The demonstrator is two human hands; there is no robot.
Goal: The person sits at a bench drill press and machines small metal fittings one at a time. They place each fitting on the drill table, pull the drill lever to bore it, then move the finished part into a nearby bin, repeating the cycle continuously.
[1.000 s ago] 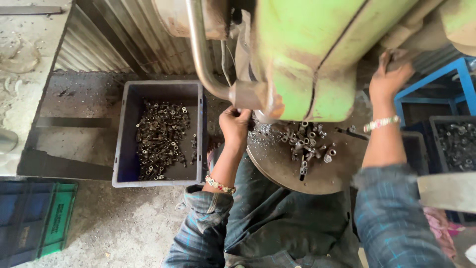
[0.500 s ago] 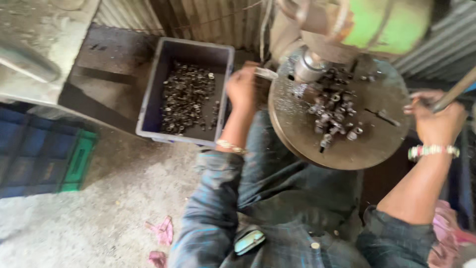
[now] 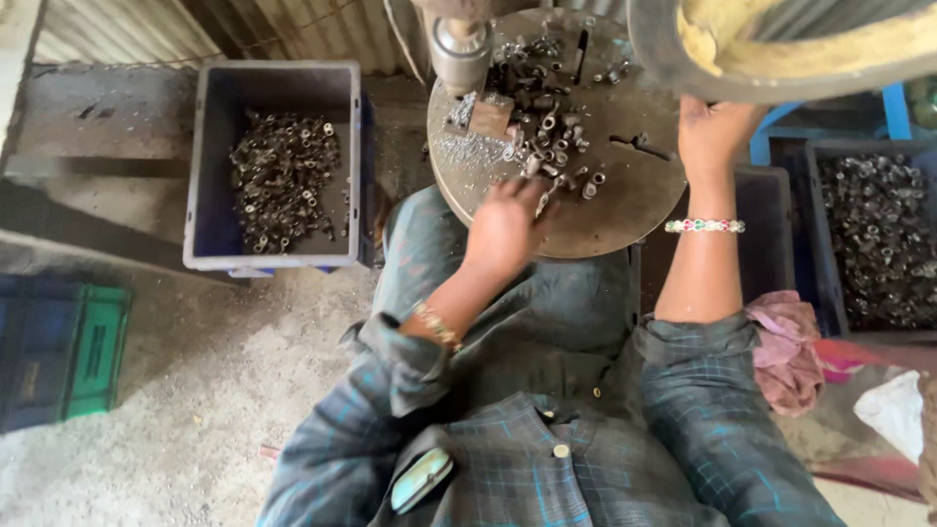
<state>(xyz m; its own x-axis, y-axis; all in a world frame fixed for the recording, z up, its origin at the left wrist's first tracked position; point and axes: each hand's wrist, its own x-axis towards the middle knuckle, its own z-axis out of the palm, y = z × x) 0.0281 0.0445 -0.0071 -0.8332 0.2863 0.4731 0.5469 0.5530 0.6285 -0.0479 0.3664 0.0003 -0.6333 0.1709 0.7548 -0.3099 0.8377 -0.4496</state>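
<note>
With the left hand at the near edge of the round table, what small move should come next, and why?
Probably close the fingers on one small part: the left hand rests over the loose metal parts at the table edge, seemingly empty. The block under the spindle looks unloaded, and the right hand is raised to the wheel.

Left hand (image 3: 503,229): rests at the near edge of the round metal table (image 3: 625,210), fingers beside the small metal parts (image 3: 547,132).
Right hand (image 3: 715,132): raised to the yellow-green lever (image 3: 781,54); grip partly hidden.
Spindle (image 3: 461,54): upright over a small block (image 3: 490,115), metal shavings beside it.
Grey bin (image 3: 200,166): left of the table, holds loose dark parts.
Dark bin (image 3: 878,239): right of the table, filled with similar parts.
Pink cloth (image 3: 786,346): beside the right elbow.
</note>
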